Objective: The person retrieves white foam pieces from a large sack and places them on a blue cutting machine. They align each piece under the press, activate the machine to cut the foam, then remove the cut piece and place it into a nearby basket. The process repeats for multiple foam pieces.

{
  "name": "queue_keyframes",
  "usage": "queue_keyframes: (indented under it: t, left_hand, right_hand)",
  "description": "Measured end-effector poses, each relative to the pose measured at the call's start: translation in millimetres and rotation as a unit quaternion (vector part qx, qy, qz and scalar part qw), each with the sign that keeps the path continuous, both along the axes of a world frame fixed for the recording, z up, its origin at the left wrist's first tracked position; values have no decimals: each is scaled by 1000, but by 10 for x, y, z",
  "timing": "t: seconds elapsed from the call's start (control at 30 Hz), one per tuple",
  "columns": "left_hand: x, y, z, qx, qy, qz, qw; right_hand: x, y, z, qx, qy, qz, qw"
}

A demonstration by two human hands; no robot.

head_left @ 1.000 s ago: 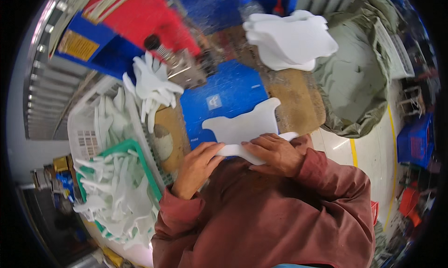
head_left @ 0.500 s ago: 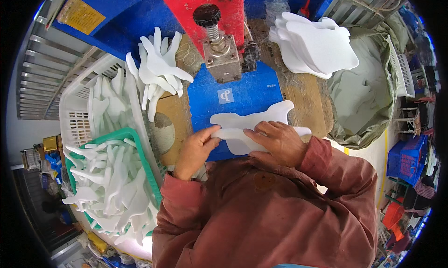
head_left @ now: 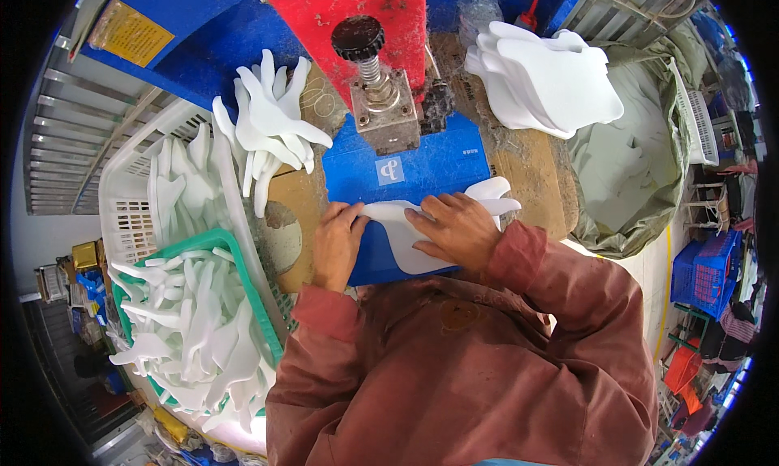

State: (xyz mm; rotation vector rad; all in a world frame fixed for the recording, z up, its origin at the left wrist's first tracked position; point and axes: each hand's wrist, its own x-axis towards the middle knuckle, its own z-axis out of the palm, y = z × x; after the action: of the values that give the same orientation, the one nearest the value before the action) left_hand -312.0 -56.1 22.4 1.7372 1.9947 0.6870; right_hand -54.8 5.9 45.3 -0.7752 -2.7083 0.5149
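A white, curved foam-like piece (head_left: 398, 231) lies on the blue sheet in front of me. My left hand (head_left: 337, 243) pinches its narrow left end between thumb and fingertips. Over its middle right, my right hand (head_left: 458, 229) grips it, fingers on top and thumb toward me. Past the right hand, two white lobes (head_left: 489, 188) stick out one behind the other; whether they are one folded piece or two, I cannot tell. Just beyond the hands stands a red press-like machine (head_left: 341, 28) with a black knob (head_left: 358, 38) and a metal block (head_left: 385, 113).
Slim white offcuts (head_left: 276, 113) are heaped at back left. More fill a white crate (head_left: 134, 223) and a green-rimmed basket (head_left: 243, 263). A stack of broad white pieces (head_left: 560, 85) stands back right, beside an olive sack (head_left: 669, 190). A plastic bottle (head_left: 479, 16) is behind.
Both hands have shifted slightly left and away from me with the white foam piece. Its near layer now covers most of the far part that showed before.
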Motion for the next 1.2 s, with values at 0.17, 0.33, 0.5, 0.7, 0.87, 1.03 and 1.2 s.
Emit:
queue_keyframes:
  t: [0.17, 0.33, 0.5, 0.7, 0.87, 1.03, 1.2]
  left_hand:
    - [-10, 30, -93, 3, 38, -9, 999]
    - [6, 24, -108, 6, 42, -28, 999]
    - [23, 32, -99, 12, -10, -21, 1000]
    - [92, 47, -150, 33, 13, -4, 999]
    - [130, 54, -187, 40, 14, 6, 999]
    - [160, 41, -233, 50, 29, 17, 998]
    - [116, 87, -320, 57, 11, 21, 998]
  right_hand:
    - [-25, 58, -74, 1, -9, 1, 1000]
    - [-10, 83, -133, 2, -25, 2, 1000]
    - [15, 83, -162, -1, -38, 0, 999]
    - [29, 94, -156, -9, -39, -3, 999]
    - [2, 107, -178, -6, -38, -12, 999]
    - [-35, 99, -203, 16, -71, -6, 997]
    - [-85, 76, -204, 60, -100, -4, 993]
